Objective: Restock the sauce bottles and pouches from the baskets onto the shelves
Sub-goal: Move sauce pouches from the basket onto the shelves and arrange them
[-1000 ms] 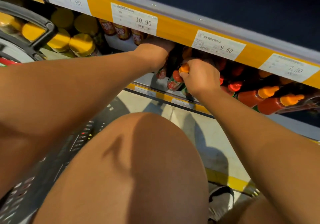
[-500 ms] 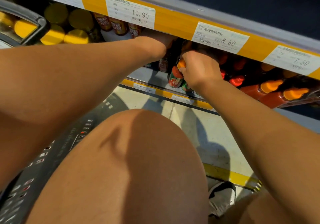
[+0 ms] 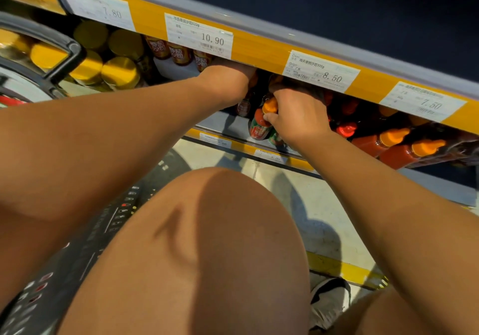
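Observation:
My right hand (image 3: 298,117) grips a red sauce bottle (image 3: 259,127) with an orange cap by its neck, thumb on the shoulder, as the bottle stands at the front of the lower shelf (image 3: 228,127). Just to its left, my left hand (image 3: 228,80) reaches in under the yellow price rail (image 3: 259,49). Its fingers are hidden behind the rail. A darker bottle (image 3: 243,106) stands right below that hand. More red bottles (image 3: 394,140) with orange caps lie on their sides to the right.
Yellow-lidded jars (image 3: 119,70) and red-labelled jars (image 3: 178,54) fill the shelf's left part. A black basket handle (image 3: 64,60) crosses the left edge, and a dark basket (image 3: 77,244) sits low on the left. My knee (image 3: 207,244) fills the middle, with a shoe (image 3: 329,298) on the floor.
Both hands stay in nearly the same place at the shelf, the right one still on the orange-capped bottle. Only the view has shifted slightly.

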`<state>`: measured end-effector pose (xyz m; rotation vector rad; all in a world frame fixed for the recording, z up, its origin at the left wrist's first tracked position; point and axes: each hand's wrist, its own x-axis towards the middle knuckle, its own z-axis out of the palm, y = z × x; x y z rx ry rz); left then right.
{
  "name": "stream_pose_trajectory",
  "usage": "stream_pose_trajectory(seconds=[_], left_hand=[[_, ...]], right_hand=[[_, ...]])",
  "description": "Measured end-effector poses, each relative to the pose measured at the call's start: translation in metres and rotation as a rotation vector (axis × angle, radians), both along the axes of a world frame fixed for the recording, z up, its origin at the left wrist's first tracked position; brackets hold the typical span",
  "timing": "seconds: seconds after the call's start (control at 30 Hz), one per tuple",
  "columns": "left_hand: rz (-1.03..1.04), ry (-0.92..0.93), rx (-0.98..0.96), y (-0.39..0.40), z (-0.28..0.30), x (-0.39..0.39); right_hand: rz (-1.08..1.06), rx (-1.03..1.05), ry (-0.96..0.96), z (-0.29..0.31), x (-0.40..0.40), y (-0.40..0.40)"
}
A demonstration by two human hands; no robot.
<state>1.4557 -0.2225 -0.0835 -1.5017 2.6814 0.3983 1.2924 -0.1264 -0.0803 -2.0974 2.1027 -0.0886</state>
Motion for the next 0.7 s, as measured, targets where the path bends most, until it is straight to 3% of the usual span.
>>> stream_pose_trajectory(seconds=[0.13, 0.33, 0.43, 0.57, 0.7], left_hand=[[-0.040, 0.166, -0.074, 0.024, 0.014, 0.019], [-0.052, 0.309, 0.049, 0.075, 0.035, 0.041], [-0.082, 0.400, 0.109, 0.100, 0.062, 0.035], [-0.192, 0.467, 0.197, 0.134, 0.121, 0.016], [-0.345, 0.508, 0.151, 0.173, 0.196, -0.021]], right_hand=[[0.043, -0.006, -0.009, 0.018, -0.008, 0.012], [0.193, 0.207, 0.000, 0.064, -0.012, 0.047], [0.159, 0.248, -0.113, 0.100, -0.024, 0.081], [-0.010, 0.075, -0.335, 0.166, -0.063, 0.156], [-0.191, -0.120, -0.507, 0.224, -0.112, 0.264]])
